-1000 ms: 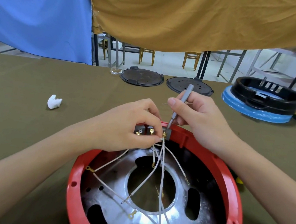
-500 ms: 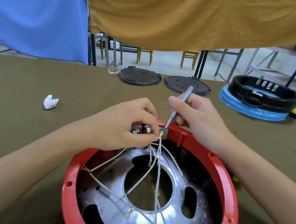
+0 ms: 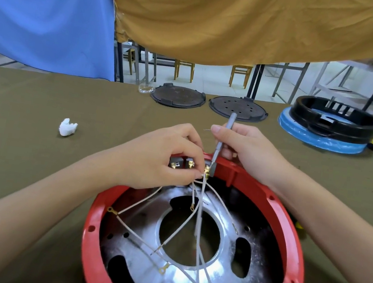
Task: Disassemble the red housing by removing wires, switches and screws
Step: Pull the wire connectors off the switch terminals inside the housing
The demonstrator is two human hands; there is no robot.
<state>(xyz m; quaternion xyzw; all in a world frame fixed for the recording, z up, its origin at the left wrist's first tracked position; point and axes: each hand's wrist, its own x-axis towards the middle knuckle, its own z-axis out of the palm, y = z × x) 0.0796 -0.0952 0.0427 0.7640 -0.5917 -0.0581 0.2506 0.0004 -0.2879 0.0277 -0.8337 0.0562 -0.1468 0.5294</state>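
Here, left hand (image 3: 161, 159) pinches wires (image 3: 198, 204) at the switches (image 3: 181, 163), steadying them. Right hand (image 3: 248, 154) grips screwdriver (image 3: 222, 141), tip at terminal on red housing (image 3: 292, 229).

We observe an olive-green cloth (image 3: 24, 155) covering the table. Behind the table's far edge, a blue curtain (image 3: 43, 11) hangs at the left and an ochre curtain (image 3: 255, 22) spans the centre and right, its lower hem raised. Beneath that hem we see a pale floor (image 3: 211, 86), wooden chairs (image 3: 240, 75) and metal table legs (image 3: 280, 80), evenly lit.
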